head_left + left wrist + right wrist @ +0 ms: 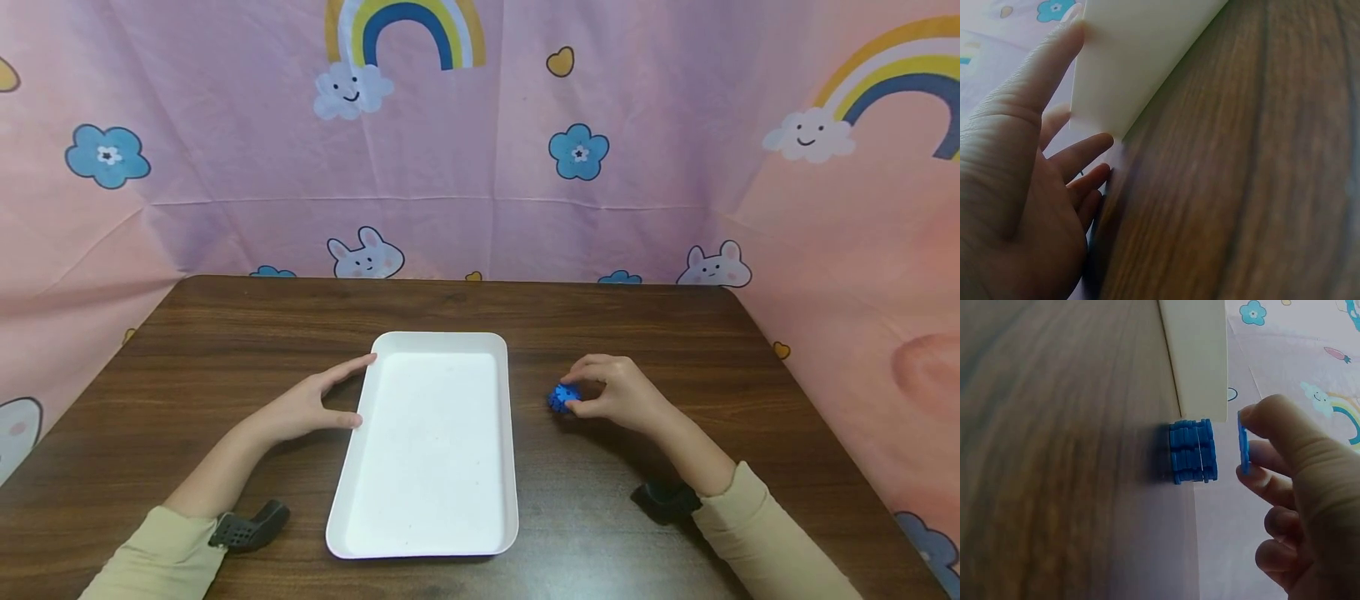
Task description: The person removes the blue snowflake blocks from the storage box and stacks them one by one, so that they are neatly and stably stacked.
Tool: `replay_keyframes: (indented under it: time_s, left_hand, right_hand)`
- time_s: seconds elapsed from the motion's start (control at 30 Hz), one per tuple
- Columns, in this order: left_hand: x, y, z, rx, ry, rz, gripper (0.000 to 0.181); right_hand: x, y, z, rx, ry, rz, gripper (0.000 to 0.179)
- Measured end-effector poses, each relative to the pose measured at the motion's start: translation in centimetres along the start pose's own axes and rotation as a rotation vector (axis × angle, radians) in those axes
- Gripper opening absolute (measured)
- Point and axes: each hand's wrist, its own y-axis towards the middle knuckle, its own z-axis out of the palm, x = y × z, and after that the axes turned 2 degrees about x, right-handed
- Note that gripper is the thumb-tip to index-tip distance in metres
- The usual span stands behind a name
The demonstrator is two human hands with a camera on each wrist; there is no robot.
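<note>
A white rectangular tray point(435, 450) lies on the table, long side away from me. My left hand point(303, 408) touches its left rim with the thumb and index fingertip, both fairly straight. In the left wrist view the tray's side wall point(1129, 56) stands beside the spread fingers point(1082, 156). Right of the tray, my right hand point(622, 396) pinches a thin flat blue piece point(1244, 447) between thumb and fingers. Beneath it in the head view sits a short stack of blue notched pieces point(1191, 452); a narrow gap separates the held piece from the stack.
The dark wooden table point(637, 325) reaches back to a pink and purple cloth point(450, 167) printed with rainbows, flowers and rabbits. Each wrist wears a black device point(251, 527). The stack stands a short way off the tray's right edge.
</note>
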Motion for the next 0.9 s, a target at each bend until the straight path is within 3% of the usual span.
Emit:
replay_keyframes:
  time_s: [0.9]
  left_hand:
    - [-0.1,0.0,0.0,-0.005,-0.003,0.013,0.084]
  right_hand:
    - [-1.1,0.1,0.8,0.013,-0.068,-0.008,0.024]
